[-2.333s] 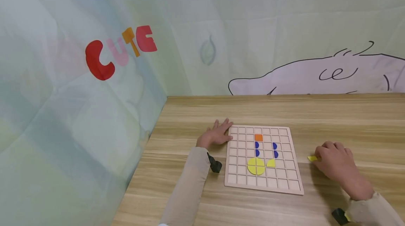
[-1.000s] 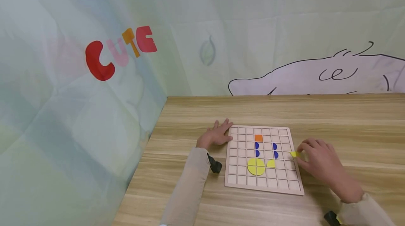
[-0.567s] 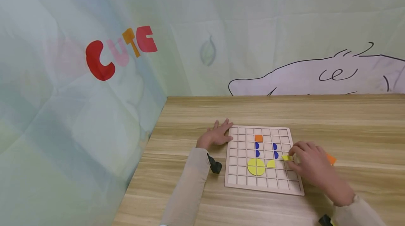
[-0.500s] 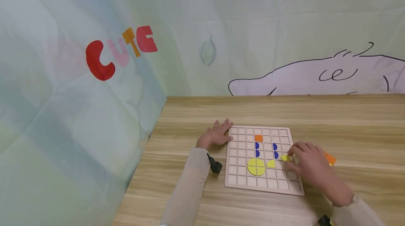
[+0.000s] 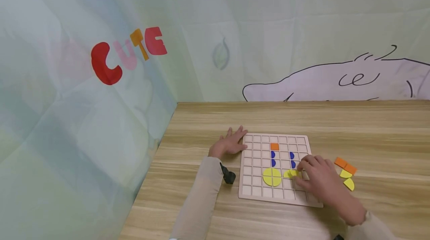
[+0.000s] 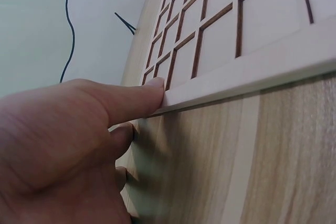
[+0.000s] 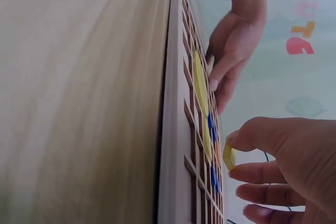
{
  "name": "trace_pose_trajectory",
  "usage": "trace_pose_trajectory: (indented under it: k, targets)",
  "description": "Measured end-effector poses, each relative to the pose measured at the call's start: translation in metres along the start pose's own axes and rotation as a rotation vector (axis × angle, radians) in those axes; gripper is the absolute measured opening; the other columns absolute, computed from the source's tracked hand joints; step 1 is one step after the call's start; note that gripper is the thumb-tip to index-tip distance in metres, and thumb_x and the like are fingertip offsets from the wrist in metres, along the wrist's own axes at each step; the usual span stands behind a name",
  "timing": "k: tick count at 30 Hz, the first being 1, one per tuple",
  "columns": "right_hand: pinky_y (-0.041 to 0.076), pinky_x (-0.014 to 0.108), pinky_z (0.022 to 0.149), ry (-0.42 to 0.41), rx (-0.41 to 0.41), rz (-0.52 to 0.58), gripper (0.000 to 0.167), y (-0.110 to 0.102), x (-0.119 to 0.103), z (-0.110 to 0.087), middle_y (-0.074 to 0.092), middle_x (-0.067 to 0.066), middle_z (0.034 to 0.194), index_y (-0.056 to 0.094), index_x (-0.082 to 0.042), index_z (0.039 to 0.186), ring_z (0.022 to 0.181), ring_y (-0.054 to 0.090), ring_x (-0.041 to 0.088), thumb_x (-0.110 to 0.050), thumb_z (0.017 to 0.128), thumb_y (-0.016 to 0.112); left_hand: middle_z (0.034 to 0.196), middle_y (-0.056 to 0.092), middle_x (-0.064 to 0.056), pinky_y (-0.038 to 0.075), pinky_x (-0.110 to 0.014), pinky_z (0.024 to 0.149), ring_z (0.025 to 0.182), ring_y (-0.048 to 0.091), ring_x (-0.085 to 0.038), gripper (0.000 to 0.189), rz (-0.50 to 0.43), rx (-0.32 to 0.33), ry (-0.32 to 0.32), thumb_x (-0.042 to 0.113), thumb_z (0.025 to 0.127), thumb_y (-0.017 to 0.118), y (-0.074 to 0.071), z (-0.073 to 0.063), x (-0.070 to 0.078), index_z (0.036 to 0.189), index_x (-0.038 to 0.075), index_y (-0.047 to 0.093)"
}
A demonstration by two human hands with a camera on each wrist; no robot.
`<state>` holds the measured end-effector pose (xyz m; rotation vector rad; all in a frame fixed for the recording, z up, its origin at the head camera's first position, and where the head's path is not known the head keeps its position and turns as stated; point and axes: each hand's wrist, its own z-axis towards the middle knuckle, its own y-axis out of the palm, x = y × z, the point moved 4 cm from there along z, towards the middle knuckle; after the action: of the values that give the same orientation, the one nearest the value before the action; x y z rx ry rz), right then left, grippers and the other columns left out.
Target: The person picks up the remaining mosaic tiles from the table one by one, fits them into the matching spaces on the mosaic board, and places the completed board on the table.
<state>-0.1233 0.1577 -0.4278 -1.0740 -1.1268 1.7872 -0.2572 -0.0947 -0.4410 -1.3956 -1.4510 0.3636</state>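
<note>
right hand (image 5: pixel 320 180), one: thumb and fingertip pinching a yellow piece (image 5: pixel 293 173); the piece raised just above the board, near a seated yellow quarter-round (image 5: pixel 286 174); its full outline partly hidden by the fingers; left hand (image 5: pixel 230 144), one: fingers spread, grasping nothing, thumb tip resting on the board's left edge; board (image 5: pixel 256 190), one, pale, gridded, flat on a wood-grain table (image 5: pixel 201 120); seated on it: orange square (image 5: pixel 274 146), one; blue half-rounds (image 5: pixel 273 162), four, two directly below the orange square, two in a column further right; yellow disc (image 5: pixel 267 181), one, in four quarters; loose, right of the board: orange pieces (image 5: pixel 340 162), two; yellow rounded pieces (image 5: pixel 349 184), two, beside them
</note>
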Motion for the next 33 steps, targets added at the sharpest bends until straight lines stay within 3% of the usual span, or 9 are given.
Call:
trace_pose_trajectory:
  k: [6,14,33]
  targets:
    - [0.041,0.05,0.084,-0.008,-0.033,-0.002,0.019,0.003,-0.01,-0.001,0.061,0.003,0.099,0.066,-0.016,0.082,0.095,0.053,0.028,-0.03,0.076,0.077,0.162,-0.002,0.004,-0.002,-0.06,0.116,0.148,-0.011,-0.03,0.062,-0.003,0.004,-0.002,0.036,0.101,0.044,0.001,0.001,-0.001,0.155,0.026,0.015]
    - [0.043,0.047,0.08,-0.056,0.0,-0.018,0.021,0.008,-0.019,-0.004,0.061,0.004,0.097,0.065,-0.018,0.078,0.092,0.054,0.026,-0.032,0.075,0.079,0.162,-0.002,0.005,-0.002,-0.059,0.116,0.148,-0.011,-0.029,0.062,-0.004,0.002,-0.005,0.036,0.101,0.044,0.0,0.0,0.0,0.155,0.026,0.015]
    - [0.043,0.046,0.08,-0.073,0.011,-0.095,0.028,0.012,-0.025,-0.009,0.059,0.004,0.093,0.062,-0.015,0.08,0.094,0.054,0.03,-0.034,0.073,0.081,0.162,-0.002,0.004,-0.002,-0.059,0.116,0.148,-0.011,-0.03,0.062,-0.007,-0.003,0.002,0.035,0.101,0.045,0.0,-0.001,0.0,0.155,0.026,0.015]
